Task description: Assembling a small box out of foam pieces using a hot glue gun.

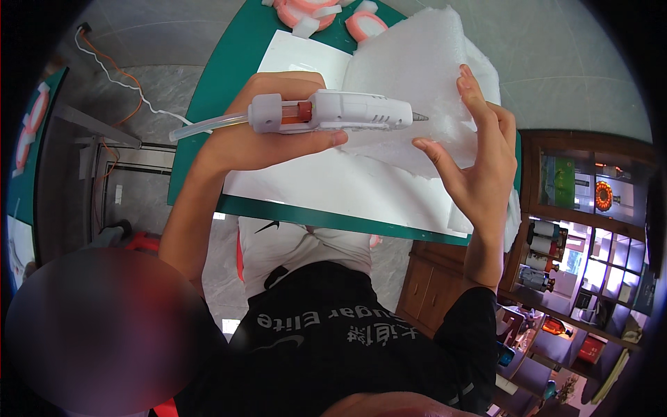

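Observation:
My left hand (278, 149) is wrapped round a white hot glue gun (361, 111), with the thumb along its near side. A clear glue stick (208, 127) sticks out of the gun's back, and the metal nozzle points right. My right hand (486, 160) is spread beside the nozzle, thumb and fingers apart over white foam sheeting (410, 62). Whether its fingertips press on the foam I cannot tell. Under both hands lies a white board (313, 194) on the green table (208, 104).
Pink rings (363, 26) with white foam blocks lie at the table's far edge. White and orange cables (104, 66) run across the floor at left. Another green-topped table (48, 83) stands far left. A wooden cabinet (531, 174) with filled shelves is at right.

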The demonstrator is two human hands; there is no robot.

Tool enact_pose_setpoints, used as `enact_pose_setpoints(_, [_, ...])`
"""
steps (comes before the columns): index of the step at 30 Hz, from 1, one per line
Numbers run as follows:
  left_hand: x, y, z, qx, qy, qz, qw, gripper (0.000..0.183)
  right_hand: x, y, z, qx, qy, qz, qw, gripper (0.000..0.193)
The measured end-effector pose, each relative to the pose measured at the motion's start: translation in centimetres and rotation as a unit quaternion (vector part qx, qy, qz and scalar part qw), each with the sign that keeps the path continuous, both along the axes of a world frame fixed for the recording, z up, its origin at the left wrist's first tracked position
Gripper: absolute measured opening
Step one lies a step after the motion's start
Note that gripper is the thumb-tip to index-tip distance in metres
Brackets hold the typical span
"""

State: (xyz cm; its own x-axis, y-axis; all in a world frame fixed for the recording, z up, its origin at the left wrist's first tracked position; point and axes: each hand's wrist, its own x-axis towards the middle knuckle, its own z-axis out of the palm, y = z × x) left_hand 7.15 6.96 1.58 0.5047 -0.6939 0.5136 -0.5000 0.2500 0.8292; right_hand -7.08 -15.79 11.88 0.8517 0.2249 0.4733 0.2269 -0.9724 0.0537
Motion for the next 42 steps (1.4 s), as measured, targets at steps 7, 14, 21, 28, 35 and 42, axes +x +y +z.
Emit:
enact_pose_setpoints(7, [-0.1,0.4,-0.2,0.026,0.011,0.013,0.999,0.024,0.1,-0.1,0.0,0.0,-0.001,0.003,1.0,0.08])
enact_pose_setpoints(14, [0.0,0.2,-0.2,0.021,0.007,0.016,1.0,0.025,0.1,-0.1,0.0,0.0,-0.003,0.009,1.0,0.081])
enact_pose_setpoints(21, [-0.4,0.5,-0.4,0.038,0.067,0.002,0.997,0.024,-0.1,0.2,0.1,0.014,0.011,-0.031,0.999,0.082])
enact_pose_setpoints(28, [-0.6,0.8,-0.9,0.049,0.061,0.003,0.997,0.023,-0.1,0.1,0.0,0.017,0.007,-0.02,1.0,0.082])
enact_pose_setpoints(35, [-0.6,0.8,-1.4,0.054,0.092,0.001,0.994,0.024,-0.1,0.1,-0.1,0.016,0.01,-0.029,0.999,0.082])
enact_pose_setpoints(42, [-0.5,1.0,-1.7,0.072,0.082,0.001,0.994,0.024,0.1,0.0,0.0,-0.003,-0.004,0.005,1.0,0.08])
